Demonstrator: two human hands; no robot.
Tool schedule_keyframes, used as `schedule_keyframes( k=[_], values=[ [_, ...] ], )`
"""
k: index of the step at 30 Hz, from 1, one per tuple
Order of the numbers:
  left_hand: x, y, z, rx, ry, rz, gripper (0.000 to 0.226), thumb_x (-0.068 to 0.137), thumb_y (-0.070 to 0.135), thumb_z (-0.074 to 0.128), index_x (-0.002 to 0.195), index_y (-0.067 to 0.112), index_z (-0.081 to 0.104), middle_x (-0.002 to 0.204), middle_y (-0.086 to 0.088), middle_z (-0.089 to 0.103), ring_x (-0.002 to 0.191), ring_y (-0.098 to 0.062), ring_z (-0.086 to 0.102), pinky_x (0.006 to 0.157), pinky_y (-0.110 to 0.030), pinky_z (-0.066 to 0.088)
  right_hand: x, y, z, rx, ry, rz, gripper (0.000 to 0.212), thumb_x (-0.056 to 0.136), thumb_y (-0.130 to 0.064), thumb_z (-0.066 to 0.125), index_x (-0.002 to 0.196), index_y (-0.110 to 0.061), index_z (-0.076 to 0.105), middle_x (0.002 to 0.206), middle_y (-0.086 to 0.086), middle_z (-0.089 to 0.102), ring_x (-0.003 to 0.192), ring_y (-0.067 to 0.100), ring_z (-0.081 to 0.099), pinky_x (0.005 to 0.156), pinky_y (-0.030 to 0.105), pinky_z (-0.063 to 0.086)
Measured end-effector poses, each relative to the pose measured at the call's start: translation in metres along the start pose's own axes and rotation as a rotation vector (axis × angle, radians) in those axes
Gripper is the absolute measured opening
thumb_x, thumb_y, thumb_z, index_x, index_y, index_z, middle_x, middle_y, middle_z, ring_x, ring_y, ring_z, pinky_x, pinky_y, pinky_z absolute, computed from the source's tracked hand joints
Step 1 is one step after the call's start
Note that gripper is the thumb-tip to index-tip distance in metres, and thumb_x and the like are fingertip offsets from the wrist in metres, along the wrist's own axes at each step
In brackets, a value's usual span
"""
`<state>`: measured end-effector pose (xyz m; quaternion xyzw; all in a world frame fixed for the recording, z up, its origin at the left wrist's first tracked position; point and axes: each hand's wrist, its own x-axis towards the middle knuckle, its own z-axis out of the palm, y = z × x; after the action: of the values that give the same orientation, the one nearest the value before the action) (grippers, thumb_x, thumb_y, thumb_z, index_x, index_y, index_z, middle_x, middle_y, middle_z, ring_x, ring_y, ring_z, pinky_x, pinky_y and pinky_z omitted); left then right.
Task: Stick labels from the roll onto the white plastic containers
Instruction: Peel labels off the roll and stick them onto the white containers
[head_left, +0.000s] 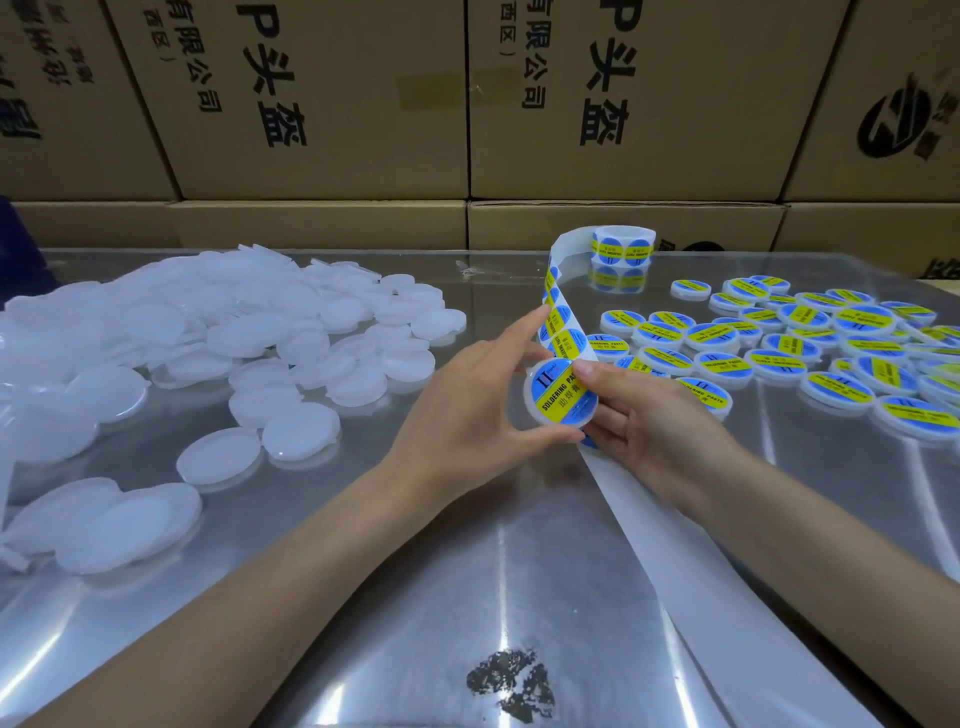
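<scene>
My left hand (467, 410) grips a round white plastic container (558, 395), fingers curled round its rim, thumb under the lower edge. Its top carries a round blue label with a yellow band reading SOLDERING PASTE (563, 392). My right hand (644, 421) holds the other side; thumb lies on the label's right edge, remaining fingers curl underneath against the white backing strip (691, 561).

The strip runs from the lower right edge of the frame, under my right hand, up past the container still carrying blue-yellow labels, then loops back to the small label roll (623, 244) standing at the far side of the shiny metal table (467, 571).

Left: heap of unlabelled translucent white round containers (218, 353). Right: spread of labelled containers (810, 343) lying flat, some overlapping. Brown cardboard boxes with black print (322, 104) stacked along the back. Dark flaky patch (511, 680) on the table near me.
</scene>
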<state>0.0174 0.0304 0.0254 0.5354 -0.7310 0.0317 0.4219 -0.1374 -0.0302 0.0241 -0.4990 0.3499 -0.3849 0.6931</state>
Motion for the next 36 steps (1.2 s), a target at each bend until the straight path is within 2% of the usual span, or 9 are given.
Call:
schedule_keyframes(
  k=[7,13,15,18,21,24,26,31,36],
  values=[
    [0.000,0.005,-0.002,-0.032,0.047,0.001,0.094,0.064,0.042,0.084,0.142,0.016,0.038,0.111,0.006,0.067,0.099,-0.010,0.062,0.087,-0.037,0.050,-0.005,0.002,0.006,-0.037,0.052,-0.115,0.013,0.086,-0.016,0.063,0.093,-0.007,0.070,0.091,0.010,0.072,0.078,0.020,0.065,0.083,0.032,0.049],
    [0.002,0.008,-0.004,-0.068,0.076,-0.006,0.093,0.063,0.040,0.086,0.140,0.016,0.040,0.107,0.005,0.068,0.097,-0.006,0.062,0.086,-0.032,0.051,-0.009,0.004,0.014,-0.319,0.173,-0.418,0.006,0.087,-0.013,0.064,0.083,-0.016,0.061,0.081,0.014,0.068,0.062,0.013,0.061,0.064,0.031,0.050],
    [0.002,0.008,-0.005,-0.070,0.080,0.004,0.092,0.063,0.039,0.086,0.139,0.015,0.041,0.106,0.005,0.068,0.095,-0.006,0.062,0.085,-0.031,0.051,-0.009,0.001,0.015,-0.381,0.127,-0.474,0.009,0.088,-0.013,0.063,0.090,-0.021,0.060,0.080,0.019,0.066,0.063,0.015,0.060,0.065,0.038,0.051],
    [0.001,0.008,-0.005,-0.043,0.062,0.038,0.090,0.063,0.038,0.086,0.138,0.012,0.042,0.104,0.005,0.068,0.091,-0.008,0.061,0.083,-0.031,0.050,-0.006,-0.003,0.008,-0.423,0.018,-0.412,0.060,0.088,-0.012,0.063,0.128,-0.050,0.039,0.083,0.014,0.070,0.077,0.020,0.067,0.078,0.043,0.052],
    [0.001,0.010,-0.005,-0.056,0.065,0.044,0.089,0.064,0.037,0.086,0.138,0.012,0.043,0.106,0.005,0.067,0.093,-0.008,0.061,0.085,-0.029,0.050,-0.005,-0.008,0.002,-0.405,0.003,-0.334,0.067,0.088,-0.020,0.063,0.140,-0.045,0.028,0.085,0.008,0.073,0.079,0.017,0.069,0.079,0.036,0.056],
    [0.003,0.010,-0.006,-0.107,0.081,0.037,0.088,0.065,0.034,0.086,0.139,0.013,0.041,0.108,0.006,0.067,0.097,-0.007,0.062,0.088,-0.030,0.050,-0.009,-0.010,0.007,-0.449,-0.034,-0.280,0.037,0.076,-0.046,0.065,0.108,-0.028,0.061,0.072,-0.007,0.066,0.059,0.004,0.060,0.063,0.022,0.055],
    [0.002,0.011,-0.006,-0.123,0.064,0.045,0.088,0.067,0.030,0.085,0.140,0.013,0.040,0.110,0.005,0.066,0.100,-0.009,0.062,0.090,-0.036,0.050,-0.010,-0.008,0.012,-0.542,-0.080,-0.343,0.018,0.077,-0.040,0.068,0.079,-0.023,0.061,0.054,-0.015,0.057,0.046,-0.002,0.050,0.047,0.011,0.043],
    [0.000,0.017,-0.003,-0.175,0.056,0.048,0.093,0.063,0.034,0.086,0.141,0.013,0.039,0.111,0.003,0.066,0.103,-0.013,0.062,0.092,-0.036,0.049,-0.011,-0.012,0.010,-0.623,0.040,-0.374,0.055,0.092,-0.043,0.051,0.042,-0.023,0.046,0.035,-0.006,0.043,0.031,0.007,0.038,0.037,0.012,0.033],
    [-0.001,0.018,-0.001,-0.100,-0.003,0.096,0.077,0.074,0.036,0.079,0.138,0.009,0.045,0.121,-0.002,0.061,0.111,-0.014,0.057,0.095,-0.032,0.046,-0.008,-0.007,0.010,-0.492,0.105,-0.226,0.074,0.097,-0.054,0.030,0.035,-0.018,0.048,0.034,0.003,0.043,0.029,0.013,0.039,0.034,0.014,0.032]
  ],
)
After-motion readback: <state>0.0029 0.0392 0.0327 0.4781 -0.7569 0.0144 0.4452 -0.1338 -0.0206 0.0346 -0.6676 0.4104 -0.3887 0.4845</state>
